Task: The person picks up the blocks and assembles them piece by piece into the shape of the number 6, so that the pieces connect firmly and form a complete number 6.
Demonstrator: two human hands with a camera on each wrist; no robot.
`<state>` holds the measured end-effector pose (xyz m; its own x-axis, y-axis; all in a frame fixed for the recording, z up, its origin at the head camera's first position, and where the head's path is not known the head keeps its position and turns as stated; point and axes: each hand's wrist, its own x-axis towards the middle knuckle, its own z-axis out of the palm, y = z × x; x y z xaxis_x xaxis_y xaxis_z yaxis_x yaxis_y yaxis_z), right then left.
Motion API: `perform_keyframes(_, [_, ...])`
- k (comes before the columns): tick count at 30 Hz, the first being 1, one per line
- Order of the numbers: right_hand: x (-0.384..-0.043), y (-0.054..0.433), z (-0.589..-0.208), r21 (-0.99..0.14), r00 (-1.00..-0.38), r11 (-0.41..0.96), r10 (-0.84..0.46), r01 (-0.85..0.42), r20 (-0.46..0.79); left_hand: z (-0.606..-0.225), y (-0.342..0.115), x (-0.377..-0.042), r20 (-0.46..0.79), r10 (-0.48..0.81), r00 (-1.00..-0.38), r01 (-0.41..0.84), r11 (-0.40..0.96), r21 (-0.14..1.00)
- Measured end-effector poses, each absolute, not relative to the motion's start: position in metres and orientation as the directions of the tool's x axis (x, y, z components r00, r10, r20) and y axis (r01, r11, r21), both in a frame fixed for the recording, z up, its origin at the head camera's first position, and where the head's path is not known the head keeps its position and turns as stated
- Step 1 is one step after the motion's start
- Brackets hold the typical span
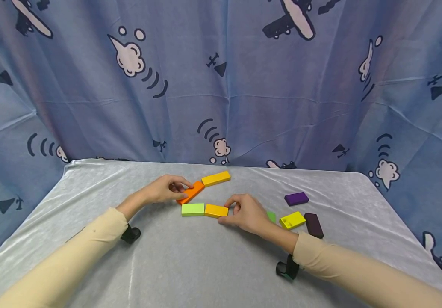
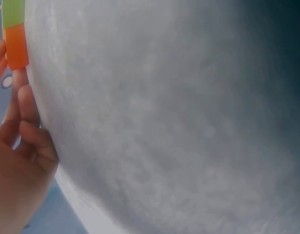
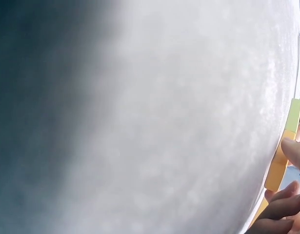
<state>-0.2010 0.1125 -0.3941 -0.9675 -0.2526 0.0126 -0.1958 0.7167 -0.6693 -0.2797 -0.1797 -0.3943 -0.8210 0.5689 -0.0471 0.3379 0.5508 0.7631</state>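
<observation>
Left grip (image 1: 164, 188) pinching the orange block (image 1: 192, 192); right grip (image 1: 248, 215) pinching the amber block (image 1: 216, 211), which abuts the light-green block (image 1: 193, 209). Light, level pressure should best keep adjoining ends flush.

A pale grey plush cloth covers the table (image 1: 205, 265) before me. Toward its far edge a golden-yellow block (image 1: 216, 179) meets a slanting orange block (image 1: 193, 192); nearer, a lime-green block (image 1: 193, 209) and an amber block (image 1: 216, 211) sit end to end. To the right lie a half-hidden green block (image 1: 271, 216), a bright yellow block (image 1: 292, 220), a purple block (image 1: 296, 198) and a dark maroon block (image 1: 313, 225).
</observation>
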Motion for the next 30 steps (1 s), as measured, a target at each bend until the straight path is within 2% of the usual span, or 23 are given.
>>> perform_keyframes(16, [-0.200,0.132,-0.385,-0.745,-0.954,0.646,-0.297,-0.165,-0.047,-0.392,-0.179,-0.278,-0.056,0.567,-0.822,0.332,0.556,0.762])
perform_keyframes(30, [-0.199,0.182,-0.375,-0.759,-0.940,0.609,-0.340,-0.231,0.014,-0.393,-0.179,-0.279,-0.051,0.573,-0.818,0.338,0.550,0.764])
